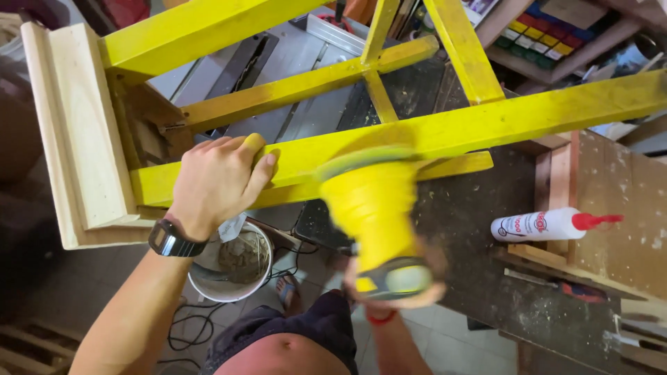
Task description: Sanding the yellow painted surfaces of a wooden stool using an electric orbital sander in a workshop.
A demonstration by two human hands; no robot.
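Observation:
A yellow-painted wooden frame (479,125) of crossing bars lies across the workbench. My left hand (219,180) grips its lower bar near the left end, thumb over the top edge; a black watch is on that wrist. My right hand (396,288) holds a yellow power sander (372,208), blurred with motion, whose round pad presses against the long bar at the middle. An unpainted pale wood panel (80,132) is joined to the frame's left end.
A white glue bottle with a red cap (549,223) lies on the dusty bench (486,264) at right. A white bucket (233,267) with debris and black cables sit on the floor below. A table saw top (292,62) lies behind the frame.

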